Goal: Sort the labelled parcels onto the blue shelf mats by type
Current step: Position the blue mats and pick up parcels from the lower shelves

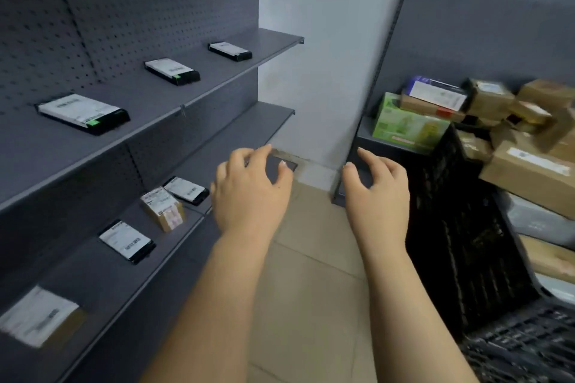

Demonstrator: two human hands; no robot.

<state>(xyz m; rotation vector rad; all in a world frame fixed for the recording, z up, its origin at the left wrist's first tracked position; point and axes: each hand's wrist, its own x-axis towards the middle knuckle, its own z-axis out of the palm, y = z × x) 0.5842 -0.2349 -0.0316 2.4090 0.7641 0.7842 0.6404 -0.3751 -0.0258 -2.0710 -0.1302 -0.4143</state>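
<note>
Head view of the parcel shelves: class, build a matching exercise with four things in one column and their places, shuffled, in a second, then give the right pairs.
Things
1. small brown box with labels
2. green carton
3. black crate
4. left hand

Places
A. on the floor at the right, below the piled brown parcels
B. on the lower shelf, between two flat black parcels
C. in the air in front of the shelves, holding nothing
D. on the low shelf at the right, under other boxes

Pairs: 1-B, 2-D, 3-A, 4-C
</note>
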